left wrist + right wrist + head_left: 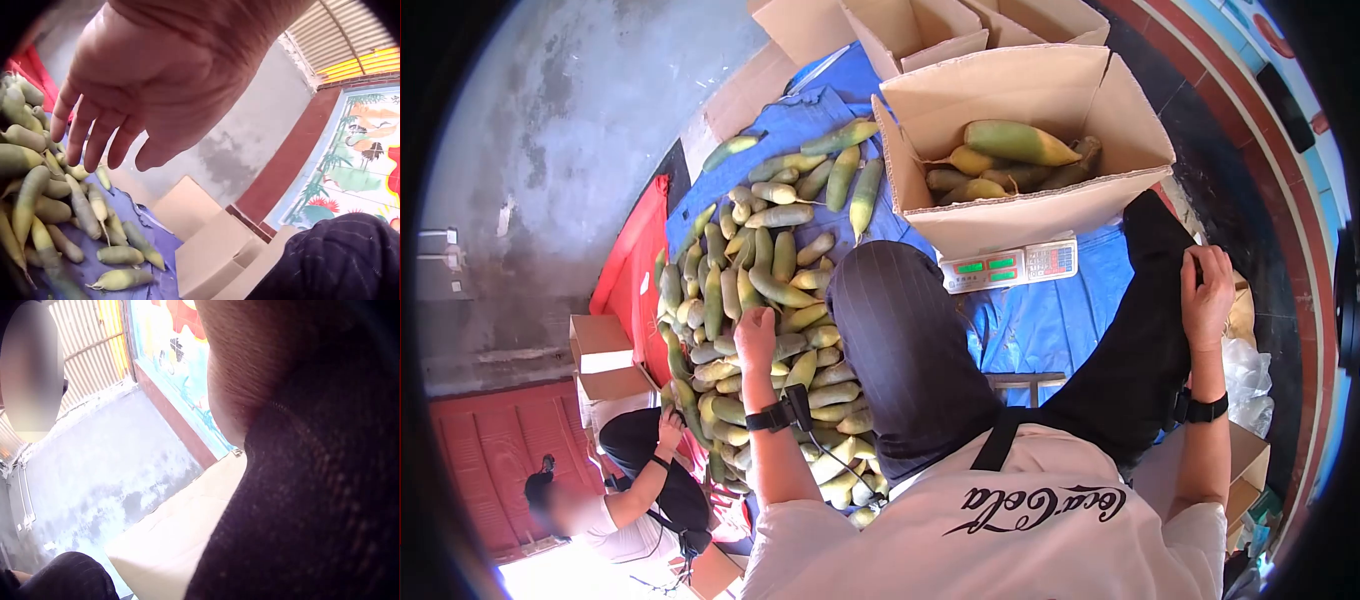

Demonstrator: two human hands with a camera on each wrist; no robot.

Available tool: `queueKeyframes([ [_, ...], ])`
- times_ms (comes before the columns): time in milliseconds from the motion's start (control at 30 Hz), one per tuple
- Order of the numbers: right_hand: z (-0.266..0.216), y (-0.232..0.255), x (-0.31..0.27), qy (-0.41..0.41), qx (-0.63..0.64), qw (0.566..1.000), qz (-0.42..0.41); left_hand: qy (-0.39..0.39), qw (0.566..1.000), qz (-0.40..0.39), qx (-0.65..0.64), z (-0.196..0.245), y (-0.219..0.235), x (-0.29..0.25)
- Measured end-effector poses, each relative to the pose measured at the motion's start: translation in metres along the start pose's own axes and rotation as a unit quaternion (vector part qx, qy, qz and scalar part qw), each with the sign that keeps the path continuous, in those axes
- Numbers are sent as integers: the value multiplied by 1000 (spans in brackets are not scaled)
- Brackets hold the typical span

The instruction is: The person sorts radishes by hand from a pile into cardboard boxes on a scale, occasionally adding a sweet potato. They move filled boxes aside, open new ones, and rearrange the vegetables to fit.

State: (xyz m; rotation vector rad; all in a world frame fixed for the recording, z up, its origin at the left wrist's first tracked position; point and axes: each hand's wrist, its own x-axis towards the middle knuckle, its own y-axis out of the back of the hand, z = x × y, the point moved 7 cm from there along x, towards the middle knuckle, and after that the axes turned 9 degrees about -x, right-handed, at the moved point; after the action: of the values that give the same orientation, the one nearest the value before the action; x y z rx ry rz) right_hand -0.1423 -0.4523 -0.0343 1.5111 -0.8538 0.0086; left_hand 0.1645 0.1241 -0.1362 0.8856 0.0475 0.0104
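My left hand (755,340) hangs over a big pile of green radishes (784,256). In the left wrist view the fingers (99,147) of that hand are spread and relaxed, and nothing is in them. More radishes (56,212) lie below and beside it. My right hand (1208,290) rests at my right knee, fingers loosely bent and holding nothing. The right wrist view shows only part of this hand (231,381) against dark trousers; its fingers are hidden. Ahead of me an open cardboard box (985,222) holds several green radishes (1020,142).
A digital scale's display panel (1010,264) shows at the near side of the box. More open cartons (915,30) stand behind it. Blue sheeting (1025,340) covers the floor. At the left another person (635,500) sits reaching toward the pile.
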Motion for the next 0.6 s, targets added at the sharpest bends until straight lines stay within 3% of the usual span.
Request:
queueKeyframes([
  [100,-2,-3,1,2,-10,1000,-12,12,994,-34,104,-30,-21,-3],
  [233,-6,-6,3,7,-23,1000,-17,82,992,-66,68,-115,-63,-13],
  [300,-7,-7,3,13,-26,999,-19,12,921,-223,318,-157,-99,-25],
  [333,-8,-7,4,17,-29,999,-18,15,921,-225,318,-160,-100,-35],
  [400,-11,-7,5,22,-33,999,-23,202,948,-48,242,-168,-76,-57],
  [467,-12,-7,6,27,-36,999,-27,209,944,-58,247,-142,-61,-62],
  [533,-11,-9,6,36,-41,998,-26,129,926,55,352,-106,-34,-58],
  [600,-13,-11,8,38,-41,998,-29,56,921,79,377,-111,-13,-37],
])
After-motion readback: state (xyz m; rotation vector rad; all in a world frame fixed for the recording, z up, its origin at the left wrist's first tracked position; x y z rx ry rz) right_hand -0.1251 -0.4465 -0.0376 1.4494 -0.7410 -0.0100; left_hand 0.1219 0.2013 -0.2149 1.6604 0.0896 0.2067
